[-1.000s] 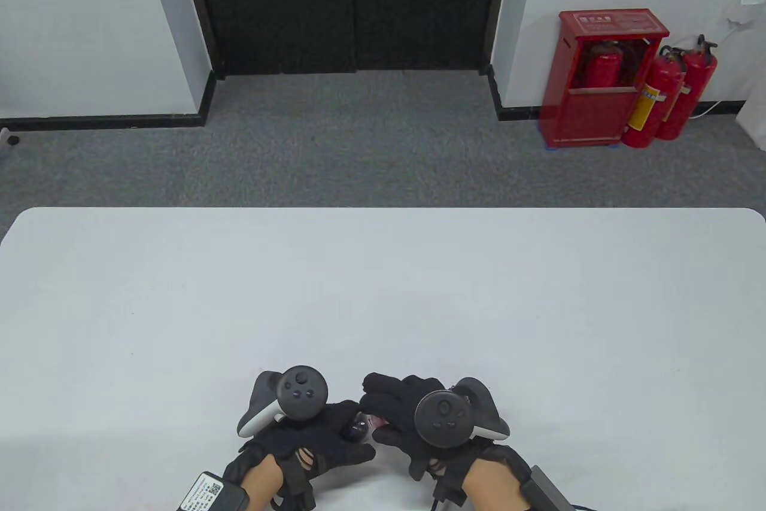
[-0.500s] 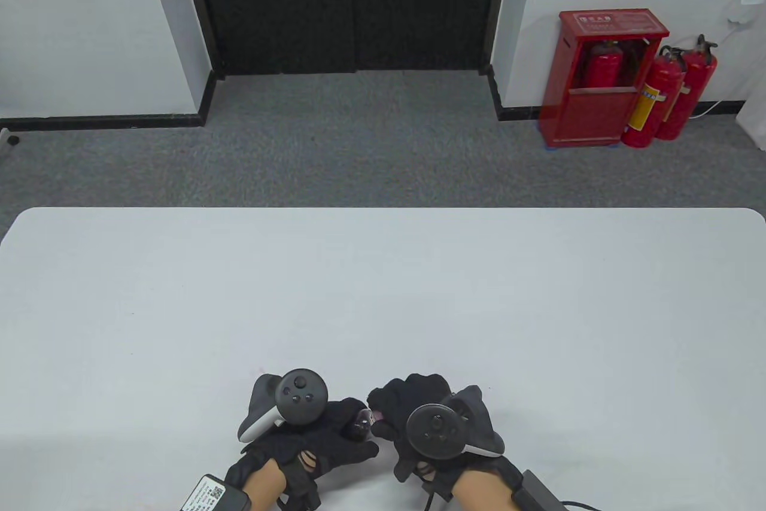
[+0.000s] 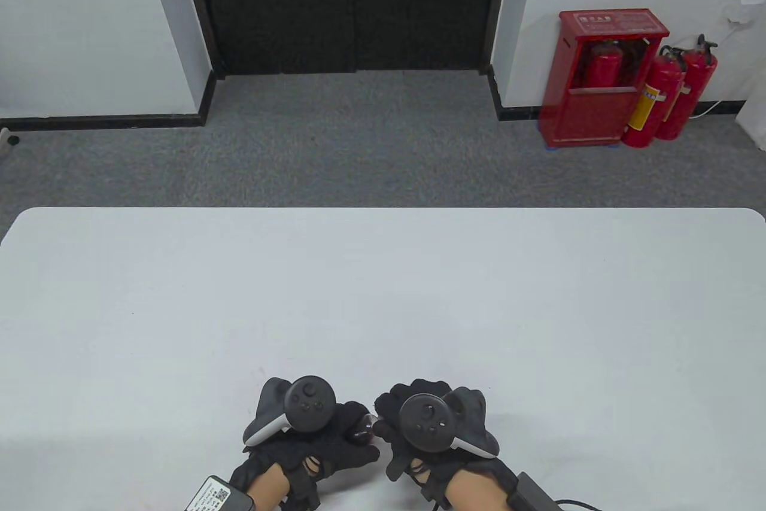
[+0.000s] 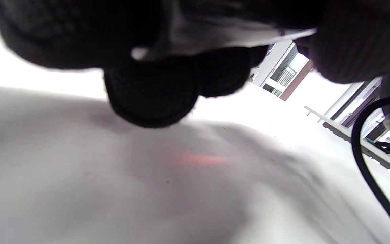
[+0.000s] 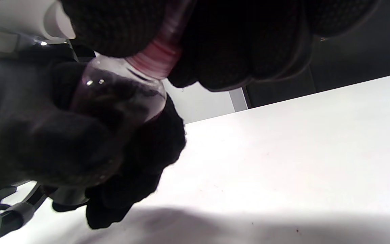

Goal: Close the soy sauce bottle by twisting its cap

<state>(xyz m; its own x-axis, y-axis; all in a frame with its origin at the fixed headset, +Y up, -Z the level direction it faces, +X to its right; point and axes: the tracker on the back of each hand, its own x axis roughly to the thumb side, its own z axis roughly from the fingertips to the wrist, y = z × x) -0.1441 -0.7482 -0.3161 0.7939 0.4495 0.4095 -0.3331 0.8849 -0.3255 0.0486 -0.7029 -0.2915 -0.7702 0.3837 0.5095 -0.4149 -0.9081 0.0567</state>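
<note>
Left hand point(image 3: 323, 445): fingers wrapped round the soy sauce bottle point(image 5: 120, 95) — steadying it.
Right hand point(image 3: 419, 427): fingers clamped on the red cap point(image 5: 156, 56) — to twist.

I can't read any text from my feeds. The red cabinet point(image 3: 604, 77) at the upper right of the table view carries a pale line of characters on its top panel, too small for me to make out. At the bottom left, a device on the wrist point(image 3: 218, 496) shows a white label with a QR code and illegible print.
</note>
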